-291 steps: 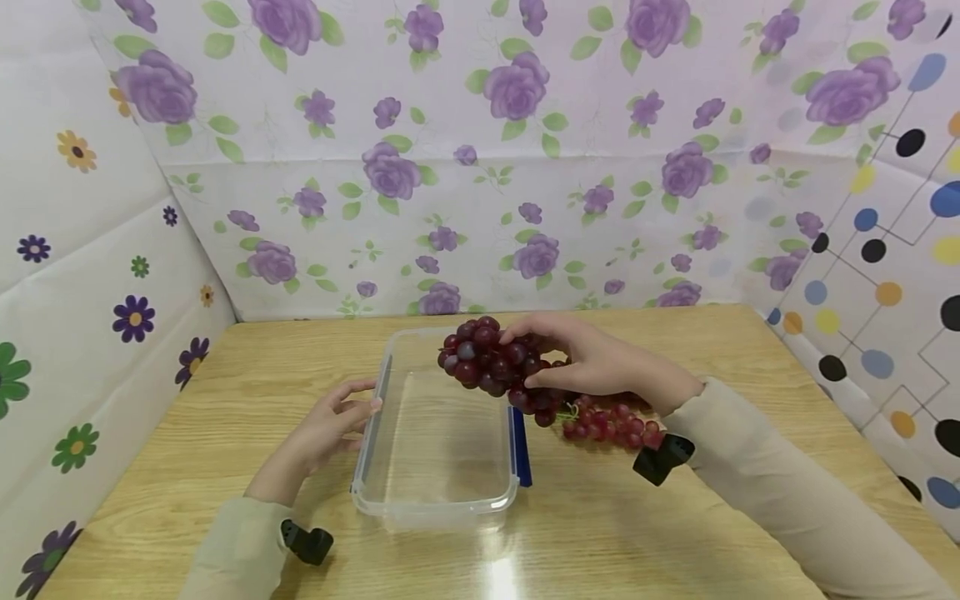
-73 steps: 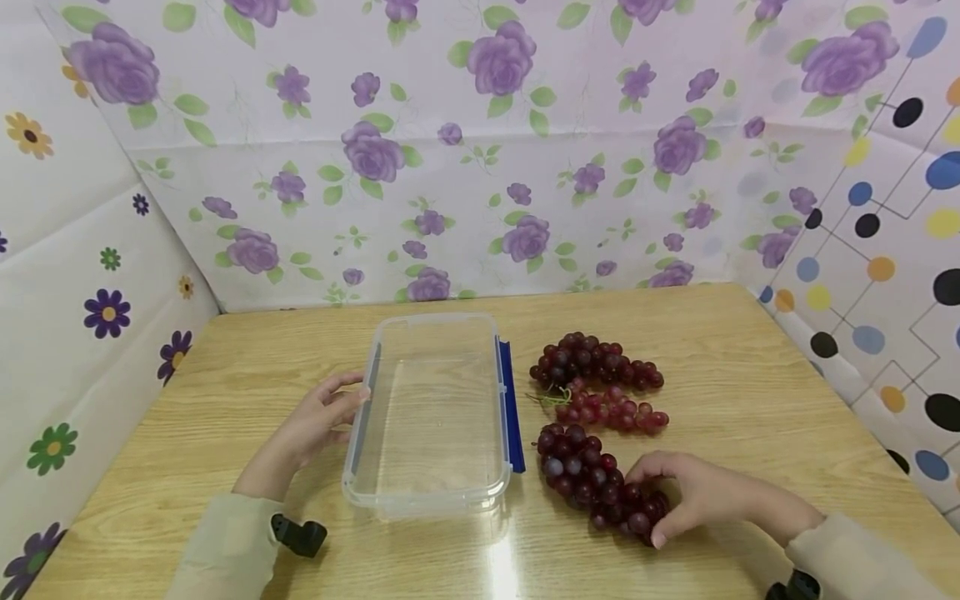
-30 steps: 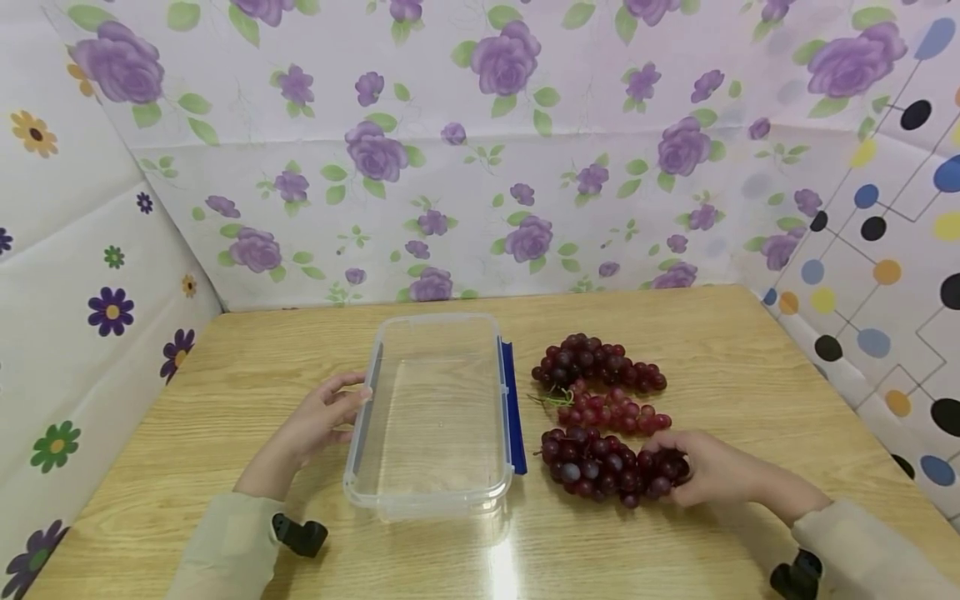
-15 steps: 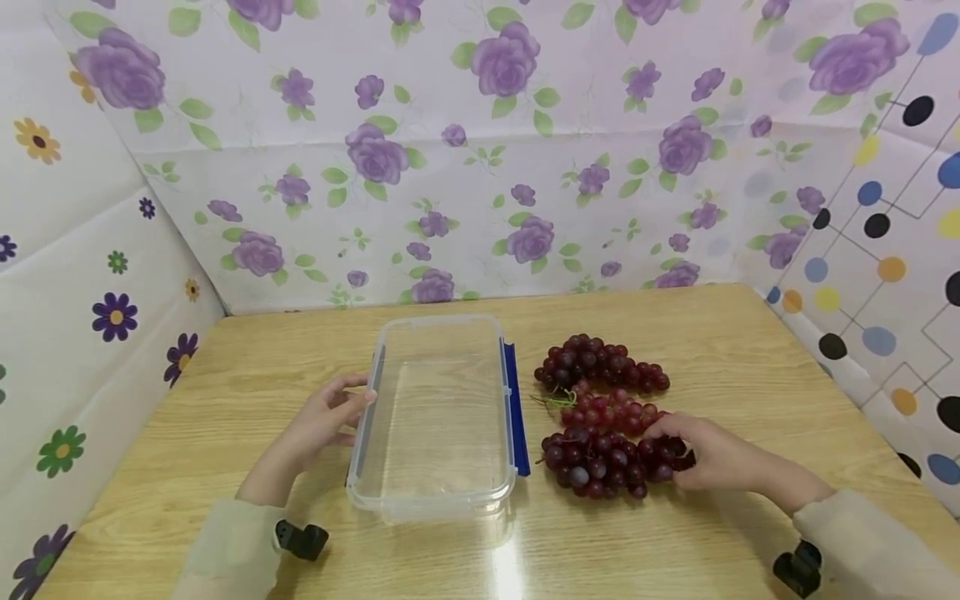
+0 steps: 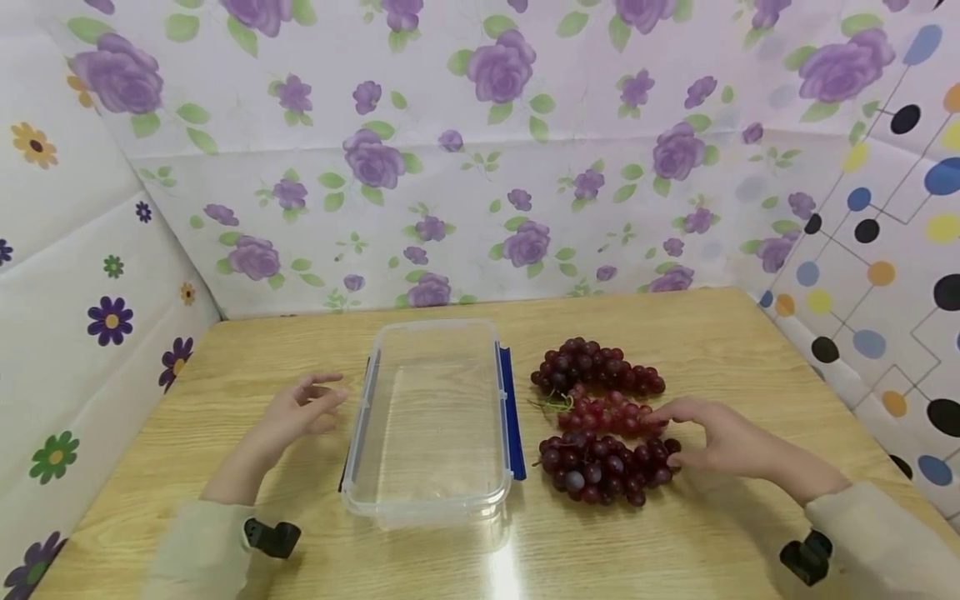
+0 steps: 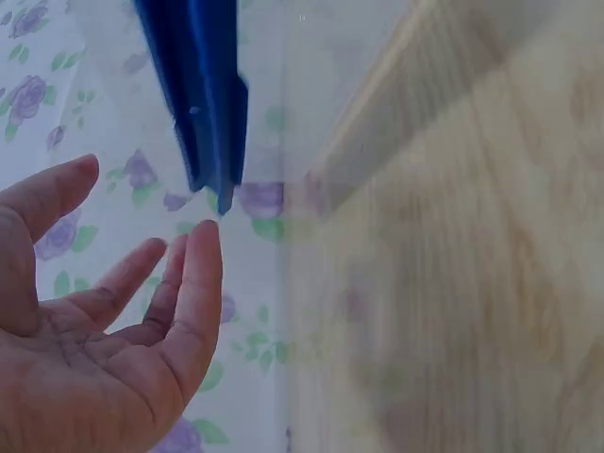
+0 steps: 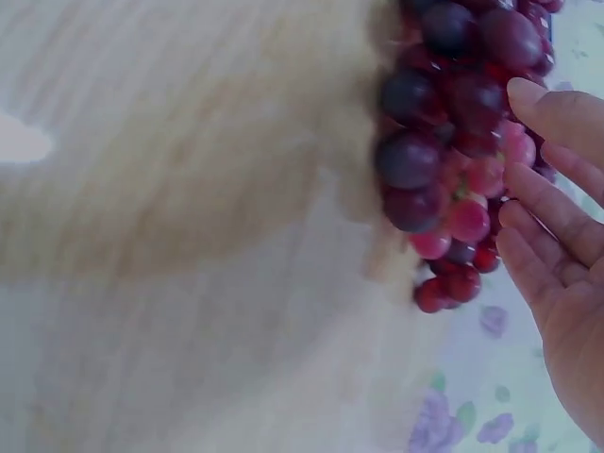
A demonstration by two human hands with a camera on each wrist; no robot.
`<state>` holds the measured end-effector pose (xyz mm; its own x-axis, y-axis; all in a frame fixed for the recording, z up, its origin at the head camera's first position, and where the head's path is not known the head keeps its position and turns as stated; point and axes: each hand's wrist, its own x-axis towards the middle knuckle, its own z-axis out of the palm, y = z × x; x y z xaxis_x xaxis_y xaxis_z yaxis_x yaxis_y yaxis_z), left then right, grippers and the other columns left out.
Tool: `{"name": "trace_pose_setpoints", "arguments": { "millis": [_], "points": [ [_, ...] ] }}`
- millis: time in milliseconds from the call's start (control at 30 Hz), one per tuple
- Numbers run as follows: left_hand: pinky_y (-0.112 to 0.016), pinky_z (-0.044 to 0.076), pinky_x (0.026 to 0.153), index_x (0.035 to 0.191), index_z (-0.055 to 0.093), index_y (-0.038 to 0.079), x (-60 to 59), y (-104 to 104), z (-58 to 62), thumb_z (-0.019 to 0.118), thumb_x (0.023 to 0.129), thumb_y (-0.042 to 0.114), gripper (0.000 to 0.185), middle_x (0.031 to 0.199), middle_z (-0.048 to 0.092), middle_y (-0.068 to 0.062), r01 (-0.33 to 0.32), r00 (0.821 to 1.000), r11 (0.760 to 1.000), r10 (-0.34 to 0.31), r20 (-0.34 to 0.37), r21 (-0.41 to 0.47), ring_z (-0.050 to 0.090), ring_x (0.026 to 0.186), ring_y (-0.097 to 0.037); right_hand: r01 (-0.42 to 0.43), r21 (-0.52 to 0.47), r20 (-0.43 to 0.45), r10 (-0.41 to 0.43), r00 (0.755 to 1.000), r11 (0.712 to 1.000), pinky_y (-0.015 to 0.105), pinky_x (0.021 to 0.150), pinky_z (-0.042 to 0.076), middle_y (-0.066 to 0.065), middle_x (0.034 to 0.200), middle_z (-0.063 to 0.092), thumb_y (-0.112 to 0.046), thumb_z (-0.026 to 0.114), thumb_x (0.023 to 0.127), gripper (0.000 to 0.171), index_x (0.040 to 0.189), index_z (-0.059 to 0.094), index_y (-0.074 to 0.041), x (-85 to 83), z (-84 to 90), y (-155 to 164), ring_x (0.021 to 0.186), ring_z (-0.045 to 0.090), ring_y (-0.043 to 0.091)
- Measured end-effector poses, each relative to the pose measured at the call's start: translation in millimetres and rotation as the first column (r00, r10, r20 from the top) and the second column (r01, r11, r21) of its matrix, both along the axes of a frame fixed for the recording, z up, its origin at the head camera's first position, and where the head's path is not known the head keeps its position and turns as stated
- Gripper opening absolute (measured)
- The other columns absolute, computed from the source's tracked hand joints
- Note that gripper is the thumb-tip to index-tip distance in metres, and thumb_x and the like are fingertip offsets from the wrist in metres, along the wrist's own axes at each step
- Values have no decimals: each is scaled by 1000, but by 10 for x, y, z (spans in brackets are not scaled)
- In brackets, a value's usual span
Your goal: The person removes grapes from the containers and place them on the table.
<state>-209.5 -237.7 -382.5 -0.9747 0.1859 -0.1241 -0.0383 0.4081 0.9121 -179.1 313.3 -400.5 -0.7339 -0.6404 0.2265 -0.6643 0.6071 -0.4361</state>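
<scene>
My left hand [image 5: 300, 414] hovers just left of the clear plastic food container [image 5: 438, 504], fingers loosely spread and holding nothing. A blue side clip [image 6: 212, 104] of the container hangs above those fingertips in the left wrist view. On the right lie three bunches of grapes in a column: a dark bunch [image 5: 588, 364] at the back, a lighter red bunch [image 5: 606, 412] in the middle and a dark bunch [image 5: 603, 468] in front. My right hand [image 5: 727, 442] is at the right ends of the front two bunches, its fingers relaxed and not curled round any grapes.
The wooden table [image 5: 300, 337] carries everything. A floral cloth [image 5: 450, 167] hangs behind it, with patterned cloths on the left and right sides. The container has another blue clip [image 5: 512, 414] folded down along its right side, facing the grapes.
Earlier my right hand carried a dark bunch over the container; that bunch now lies in front, straightened beside the others. The right hand has loosened from it. My left hand has drawn away from the container's rim.
</scene>
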Motion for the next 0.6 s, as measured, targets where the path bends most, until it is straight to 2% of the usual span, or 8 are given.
{"name": "trace_pose_setpoints", "arguments": {
  "millis": [100,167,267,333,400,500,600],
  "points": [
    [-32,53,86,146,26,1,-11,-71,68,52,99,31,62,135,39,-26,-38,997,999,37,-66,-16,49,116,-36,45,-1,-14,-45,999,999,34,81,51,2,114,65,-14,77,80,42,119,63,-11,-29,74,26,103,59,10],
    [-35,51,90,149,22,3,-12,-116,113,50,99,34,65,141,34,-27,-68,992,996,62,-112,-50,45,121,-39,83,3,-20,-82,996,997,37,83,51,2,116,65,-15,74,83,40,121,62,-12,-55,141,43,105,59,12],
    [-50,43,98,151,19,5,-9,-181,196,50,99,36,68,148,28,-28,-113,980,988,94,-177,-102,38,127,-45,156,9,-39,-155,987,988,46,86,49,7,120,64,-18,71,86,40,124,60,-10,-102,264,49,110,58,23],
    [-62,36,99,151,17,6,-22,-227,273,49,99,36,68,150,25,-28,-130,969,981,94,-231,-147,33,130,-48,202,5,-47,-202,978,979,53,87,46,13,124,61,-21,70,87,44,127,57,-8,-134,351,30,112,55,32],
    [-69,28,97,152,17,7,-50,-259,362,48,99,36,68,151,22,-28,-136,957,974,82,-279,-180,27,132,-52,250,-8,-56,-250,967,968,60,88,42,18,129,56,-24,70,87,49,131,54,-7,-169,435,8,116,51,40],
    [-74,22,95,153,16,11,-108,-282,502,48,99,38,68,153,18,-27,-131,942,953,33,-334,-274,20,134,-54,311,-16,-94,-311,946,950,65,89,36,23,137,48,-29,71,86,58,136,51,-7,-240,542,-34,121,43,47],
    [-76,18,95,154,14,13,-174,-279,626,48,98,41,71,155,10,-28,-106,940,911,-39,-339,-399,12,136,-55,362,16,-169,-355,920,932,70,91,30,24,143,40,-38,71,84,67,140,47,-9,-325,614,-63,126,35,50]
  ]
}}
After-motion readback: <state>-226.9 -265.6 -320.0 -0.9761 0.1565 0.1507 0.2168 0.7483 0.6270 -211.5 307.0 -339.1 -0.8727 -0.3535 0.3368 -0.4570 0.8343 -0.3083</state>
